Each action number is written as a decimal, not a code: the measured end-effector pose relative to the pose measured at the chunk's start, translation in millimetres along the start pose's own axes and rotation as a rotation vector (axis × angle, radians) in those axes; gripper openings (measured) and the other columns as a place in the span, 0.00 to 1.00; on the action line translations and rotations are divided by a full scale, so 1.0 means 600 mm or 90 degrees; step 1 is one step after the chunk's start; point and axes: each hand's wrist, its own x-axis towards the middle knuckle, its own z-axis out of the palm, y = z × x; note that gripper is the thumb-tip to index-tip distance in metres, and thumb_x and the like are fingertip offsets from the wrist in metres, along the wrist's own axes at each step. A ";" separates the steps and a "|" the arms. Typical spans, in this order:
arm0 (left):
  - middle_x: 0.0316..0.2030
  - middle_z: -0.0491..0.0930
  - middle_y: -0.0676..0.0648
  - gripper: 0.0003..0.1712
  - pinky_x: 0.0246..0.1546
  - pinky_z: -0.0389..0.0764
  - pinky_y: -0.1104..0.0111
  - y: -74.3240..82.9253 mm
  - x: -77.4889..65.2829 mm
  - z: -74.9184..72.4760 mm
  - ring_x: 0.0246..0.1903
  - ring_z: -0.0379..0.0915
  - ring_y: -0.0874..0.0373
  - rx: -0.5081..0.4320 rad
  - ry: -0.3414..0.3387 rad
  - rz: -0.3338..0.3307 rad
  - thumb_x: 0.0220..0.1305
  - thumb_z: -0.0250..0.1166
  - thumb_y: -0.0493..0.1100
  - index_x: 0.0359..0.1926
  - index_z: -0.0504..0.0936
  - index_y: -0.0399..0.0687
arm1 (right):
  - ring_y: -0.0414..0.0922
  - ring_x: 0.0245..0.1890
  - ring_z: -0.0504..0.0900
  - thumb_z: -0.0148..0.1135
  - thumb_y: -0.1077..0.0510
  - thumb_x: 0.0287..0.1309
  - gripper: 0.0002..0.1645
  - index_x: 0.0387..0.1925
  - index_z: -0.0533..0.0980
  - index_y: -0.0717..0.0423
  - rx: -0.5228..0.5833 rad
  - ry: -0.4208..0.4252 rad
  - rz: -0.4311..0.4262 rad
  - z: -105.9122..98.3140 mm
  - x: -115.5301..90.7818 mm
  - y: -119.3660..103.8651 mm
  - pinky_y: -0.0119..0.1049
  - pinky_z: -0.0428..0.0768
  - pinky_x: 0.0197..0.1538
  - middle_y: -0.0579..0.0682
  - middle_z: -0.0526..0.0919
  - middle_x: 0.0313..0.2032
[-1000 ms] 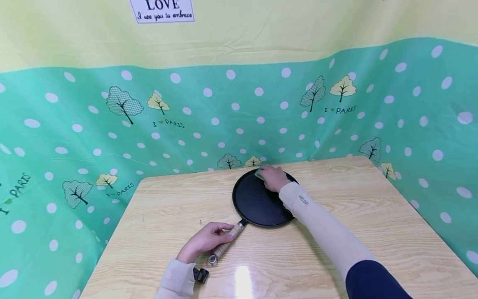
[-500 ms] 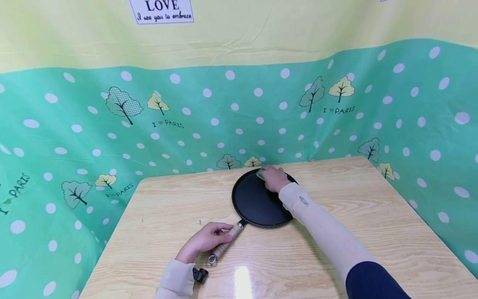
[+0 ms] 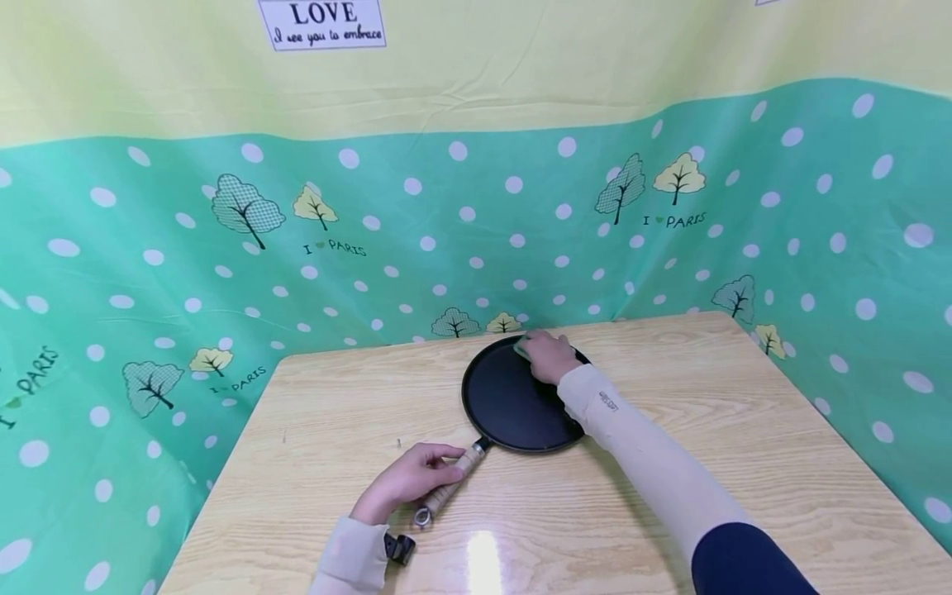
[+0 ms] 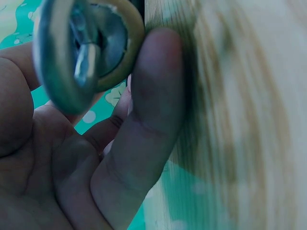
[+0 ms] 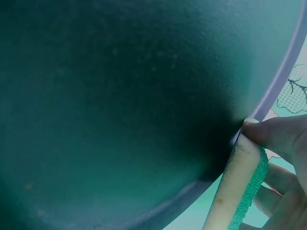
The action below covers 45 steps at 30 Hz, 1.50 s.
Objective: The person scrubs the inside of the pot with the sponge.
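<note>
So the black flat pan (image 3: 513,401) is lying on the wooden table (image 3: 335,413), disc toward the far edge. Its handle (image 3: 443,496) comes off the near-left side and points back at the person, so the long axis runs diagonally, near-left to far-right. The metal ring (image 3: 423,518) at the handle's end is the closest bit. The left hand (image 3: 412,478) has the handle pinched between thumb and fingers, about midway along. The right hand (image 3: 549,357) pinches a sponge (image 5: 235,187), pale on one side and green on the other, at the pan's far rim. In the right wrist view, the sponge slants, its upper end under the thumb.
</note>
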 end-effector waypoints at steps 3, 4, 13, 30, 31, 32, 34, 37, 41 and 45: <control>0.31 0.75 0.49 0.24 0.29 0.71 0.71 0.000 0.001 0.000 0.29 0.68 0.57 0.000 0.003 0.000 0.72 0.68 0.39 0.64 0.80 0.29 | 0.59 0.75 0.67 0.58 0.70 0.71 0.29 0.70 0.77 0.54 0.001 -0.001 -0.002 -0.002 -0.002 0.002 0.72 0.65 0.68 0.59 0.72 0.73; 0.31 0.75 0.49 0.24 0.29 0.70 0.71 0.000 0.001 0.000 0.29 0.68 0.57 0.000 0.003 0.000 0.72 0.68 0.39 0.64 0.80 0.29 | 0.59 0.74 0.67 0.58 0.70 0.71 0.29 0.70 0.77 0.54 0.000 -0.001 -0.002 -0.002 -0.003 0.003 0.72 0.65 0.68 0.59 0.72 0.72; 0.29 0.74 0.50 0.24 0.27 0.69 0.72 -0.001 0.001 0.000 0.26 0.67 0.60 -0.007 -0.003 -0.009 0.73 0.68 0.39 0.64 0.80 0.29 | 0.59 0.71 0.71 0.60 0.70 0.69 0.28 0.68 0.79 0.54 -0.006 -0.003 -0.001 -0.005 -0.006 0.011 0.72 0.68 0.66 0.59 0.75 0.69; 0.30 0.75 0.49 0.24 0.30 0.70 0.70 0.003 0.002 -0.001 0.29 0.68 0.58 0.001 0.000 -0.003 0.73 0.69 0.39 0.64 0.81 0.30 | 0.59 0.68 0.74 0.58 0.71 0.69 0.28 0.67 0.80 0.54 -0.008 -0.004 -0.001 -0.020 -0.029 0.029 0.73 0.69 0.64 0.58 0.78 0.65; 0.30 0.76 0.49 0.24 0.30 0.70 0.70 0.003 0.002 0.000 0.30 0.68 0.57 0.001 0.000 -0.003 0.73 0.69 0.39 0.64 0.81 0.30 | 0.59 0.67 0.75 0.58 0.71 0.69 0.28 0.67 0.80 0.54 -0.008 -0.002 -0.002 -0.020 -0.030 0.030 0.73 0.70 0.64 0.58 0.78 0.65; 0.30 0.76 0.49 0.24 0.30 0.70 0.70 0.003 0.002 0.000 0.30 0.69 0.57 0.002 0.001 -0.002 0.73 0.69 0.39 0.64 0.81 0.30 | 0.59 0.67 0.75 0.58 0.71 0.68 0.28 0.67 0.80 0.54 -0.008 0.000 -0.003 -0.020 -0.031 0.031 0.73 0.70 0.63 0.58 0.78 0.65; 0.31 0.76 0.48 0.24 0.30 0.71 0.70 0.002 0.002 0.001 0.30 0.69 0.57 0.003 0.002 -0.001 0.73 0.68 0.39 0.64 0.81 0.30 | 0.59 0.67 0.74 0.58 0.71 0.69 0.28 0.67 0.80 0.54 -0.008 0.000 -0.003 -0.020 -0.033 0.033 0.73 0.70 0.64 0.59 0.78 0.65; 0.31 0.76 0.48 0.24 0.31 0.71 0.70 0.001 0.001 0.001 0.30 0.69 0.57 0.005 0.001 -0.002 0.73 0.69 0.40 0.64 0.81 0.31 | 0.60 0.69 0.73 0.58 0.71 0.69 0.28 0.68 0.79 0.55 -0.011 -0.002 -0.003 -0.019 -0.038 0.036 0.73 0.69 0.64 0.60 0.77 0.67; 0.32 0.76 0.48 0.24 0.31 0.71 0.70 0.002 -0.001 0.002 0.31 0.69 0.57 0.005 0.002 -0.007 0.72 0.69 0.40 0.64 0.81 0.31 | 0.62 0.71 0.71 0.60 0.70 0.69 0.29 0.69 0.78 0.55 -0.013 -0.002 -0.007 -0.015 -0.043 0.040 0.74 0.68 0.65 0.62 0.75 0.68; 0.30 0.75 0.48 0.25 0.29 0.70 0.71 0.003 -0.003 0.001 0.29 0.68 0.57 -0.001 0.003 -0.012 0.73 0.68 0.39 0.65 0.80 0.30 | 0.62 0.70 0.72 0.61 0.69 0.68 0.29 0.69 0.78 0.55 -0.014 0.009 -0.016 -0.012 -0.046 0.043 0.75 0.69 0.64 0.62 0.76 0.67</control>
